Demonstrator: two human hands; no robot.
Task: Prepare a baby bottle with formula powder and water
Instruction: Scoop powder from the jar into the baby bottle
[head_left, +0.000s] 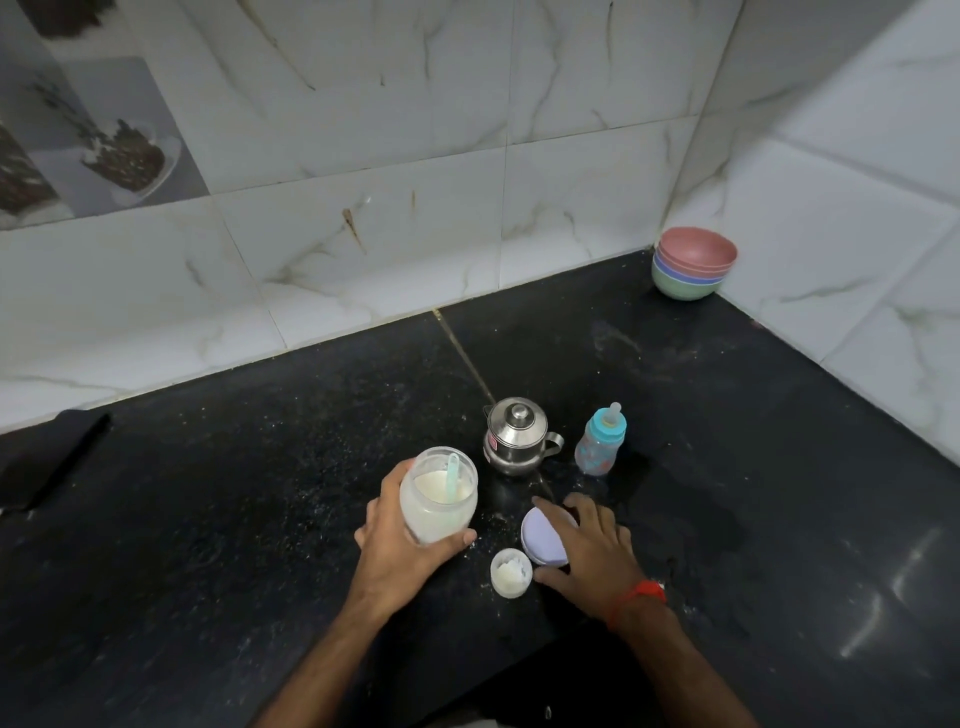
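Observation:
My left hand (397, 540) grips an open clear plastic jar (438, 496) of white formula powder with a pale green scoop standing in it. My right hand (589, 545) curls over a lavender lid (540, 538) lying on the black counter. A small white cap (511, 572) with powder in it sits between my hands. Behind them a baby bottle (600, 440) with a teal collar and teat stands upright. To its left is a small steel kettle (517, 435) with its lid on.
A stack of coloured bowls (693, 263) sits in the far right corner against the marble-tiled wall. A dark object (49, 457) lies at the left by the wall. Powder specks are scattered on the black counter (260, 467).

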